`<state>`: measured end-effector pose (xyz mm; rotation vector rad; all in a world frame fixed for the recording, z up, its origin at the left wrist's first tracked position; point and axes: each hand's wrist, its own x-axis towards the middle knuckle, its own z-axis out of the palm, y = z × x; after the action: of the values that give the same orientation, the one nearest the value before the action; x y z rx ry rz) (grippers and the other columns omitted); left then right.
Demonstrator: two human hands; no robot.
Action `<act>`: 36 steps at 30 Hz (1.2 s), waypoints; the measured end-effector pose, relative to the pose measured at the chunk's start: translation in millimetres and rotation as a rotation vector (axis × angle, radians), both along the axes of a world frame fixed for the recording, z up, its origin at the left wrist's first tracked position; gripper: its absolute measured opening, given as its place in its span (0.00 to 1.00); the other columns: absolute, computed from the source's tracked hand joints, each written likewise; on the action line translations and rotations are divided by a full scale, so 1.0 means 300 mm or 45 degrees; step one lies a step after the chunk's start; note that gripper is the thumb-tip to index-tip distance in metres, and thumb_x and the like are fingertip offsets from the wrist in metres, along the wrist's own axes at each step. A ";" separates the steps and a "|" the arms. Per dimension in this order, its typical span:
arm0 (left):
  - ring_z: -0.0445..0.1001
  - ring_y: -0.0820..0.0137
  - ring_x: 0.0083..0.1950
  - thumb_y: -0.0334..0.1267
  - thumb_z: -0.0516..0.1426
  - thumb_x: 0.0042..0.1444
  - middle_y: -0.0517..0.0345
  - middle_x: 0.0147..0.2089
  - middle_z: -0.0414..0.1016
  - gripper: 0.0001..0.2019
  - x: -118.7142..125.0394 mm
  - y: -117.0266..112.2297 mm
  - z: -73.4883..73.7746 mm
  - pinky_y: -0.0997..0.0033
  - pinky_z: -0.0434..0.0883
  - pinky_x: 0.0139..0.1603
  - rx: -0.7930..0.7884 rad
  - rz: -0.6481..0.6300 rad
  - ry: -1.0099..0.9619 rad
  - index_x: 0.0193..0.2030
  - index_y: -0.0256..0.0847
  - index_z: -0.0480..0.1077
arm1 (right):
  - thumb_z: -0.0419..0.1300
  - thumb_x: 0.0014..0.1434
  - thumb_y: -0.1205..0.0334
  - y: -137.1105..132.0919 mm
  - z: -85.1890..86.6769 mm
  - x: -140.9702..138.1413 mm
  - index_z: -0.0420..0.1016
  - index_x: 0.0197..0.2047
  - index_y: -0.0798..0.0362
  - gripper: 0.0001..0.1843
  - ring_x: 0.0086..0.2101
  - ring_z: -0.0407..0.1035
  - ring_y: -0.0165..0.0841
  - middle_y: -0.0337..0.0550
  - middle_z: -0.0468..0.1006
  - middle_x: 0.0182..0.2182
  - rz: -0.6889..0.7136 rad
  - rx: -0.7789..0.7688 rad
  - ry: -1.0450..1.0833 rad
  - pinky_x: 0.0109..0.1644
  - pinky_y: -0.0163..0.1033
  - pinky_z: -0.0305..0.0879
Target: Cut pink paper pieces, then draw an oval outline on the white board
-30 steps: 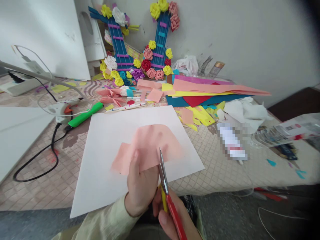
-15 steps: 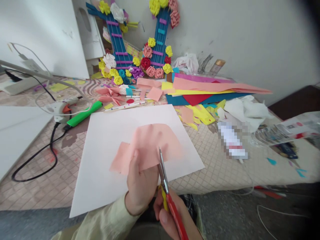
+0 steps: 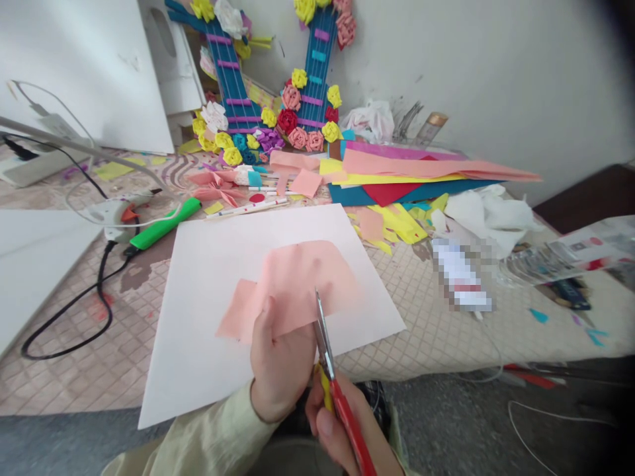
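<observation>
Thin salmon-pink paper (image 3: 297,281) was gripped by the left hand (image 3: 280,363) over a flat white sheet (image 3: 203,264), the paper's near edge overlapped by forward-pointing, red-and-yellow-handled metal scissors (image 3: 331,371) held in the right hand (image 3: 331,426), nearer the body.

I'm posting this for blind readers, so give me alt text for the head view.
A person's left hand holds pink paper over a white sheet; the right hand holds scissors at the paper's edge. Behind, blue guitar-shaped crafts bear colorful flowers.
</observation>
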<state>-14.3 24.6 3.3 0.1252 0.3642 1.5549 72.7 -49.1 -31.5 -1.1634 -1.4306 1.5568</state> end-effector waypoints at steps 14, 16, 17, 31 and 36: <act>0.67 0.66 0.54 0.45 0.44 0.59 0.56 0.48 0.74 0.19 0.005 0.007 -0.012 0.67 0.65 0.55 -0.008 0.044 0.054 0.45 0.42 0.72 | 0.46 0.54 0.41 0.008 0.005 0.004 0.55 0.29 0.53 0.21 0.18 0.47 0.23 0.33 0.54 0.19 -0.001 -0.026 0.021 0.18 0.31 0.42; 0.66 0.65 0.55 0.45 0.44 0.59 0.56 0.48 0.73 0.19 0.006 0.006 -0.014 0.65 0.64 0.56 -0.010 0.057 0.062 0.44 0.41 0.73 | 0.46 0.55 0.41 0.009 0.012 0.003 0.56 0.30 0.53 0.21 0.18 0.48 0.24 0.33 0.54 0.19 -0.013 -0.025 0.005 0.18 0.31 0.43; 0.65 0.65 0.55 0.45 0.44 0.59 0.55 0.49 0.73 0.19 0.006 0.005 -0.015 0.64 0.63 0.57 -0.017 0.063 0.063 0.45 0.41 0.73 | 0.46 0.55 0.41 0.010 0.015 0.003 0.56 0.30 0.53 0.21 0.19 0.48 0.24 0.34 0.54 0.20 -0.016 -0.024 -0.006 0.19 0.31 0.43; 0.65 0.63 0.56 0.44 0.45 0.58 0.55 0.49 0.73 0.18 0.002 0.007 -0.017 0.62 0.61 0.58 -0.054 0.060 0.052 0.45 0.41 0.72 | 0.46 0.54 0.39 0.021 0.051 0.002 0.58 0.29 0.54 0.24 0.20 0.47 0.24 0.34 0.53 0.20 -0.032 -0.059 -0.057 0.18 0.30 0.43; 0.64 0.63 0.56 0.44 0.45 0.58 0.56 0.49 0.73 0.18 0.003 0.006 -0.013 0.61 0.60 0.59 -0.065 0.067 0.031 0.45 0.41 0.72 | 0.46 0.55 0.39 0.012 0.062 0.002 0.59 0.26 0.53 0.24 0.19 0.46 0.24 0.34 0.55 0.19 -0.037 -0.149 -0.037 0.18 0.30 0.43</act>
<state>-13.4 26.4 -0.5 0.0954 0.4293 1.5961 73.2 -45.4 -12.8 -1.2743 -1.3502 1.6282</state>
